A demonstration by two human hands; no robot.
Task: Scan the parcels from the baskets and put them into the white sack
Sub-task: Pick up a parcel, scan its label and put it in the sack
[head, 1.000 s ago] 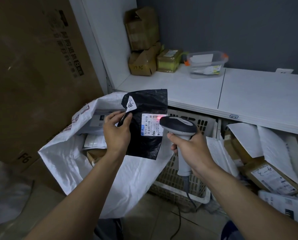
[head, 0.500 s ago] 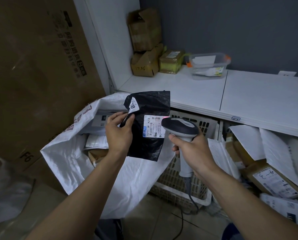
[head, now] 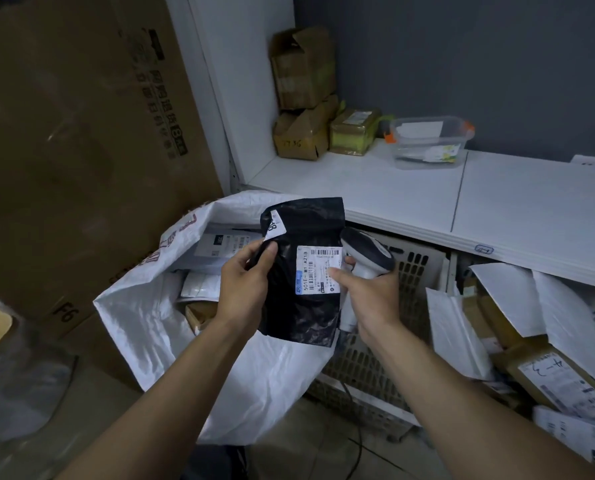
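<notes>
I hold a black plastic parcel [head: 303,306] with a white barcode label upright over the open white sack [head: 143,327]. My left hand [head: 244,285] grips its left edge just below a small white tag. My right hand [head: 368,292] grips the handle of the grey barcode scanner [head: 368,252], and its thumb lies on the parcel's label. The scanner's head sits just behind the parcel's right edge. Several parcels lie inside the sack. A white basket [head: 413,271] stands behind the scanner under the shelf.
A white shelf [head: 496,202] carries cardboard boxes [head: 303,98] and a clear plastic tub [head: 431,140]. Envelopes and boxed parcels [head: 545,358] pile up at the right under the shelf. A large brown carton [head: 81,133] stands at the left. The scanner cable hangs to the floor.
My right hand with the scanner has come in close to the parcel, and its thumb now lies on the label. The red scan light on the label is gone.
</notes>
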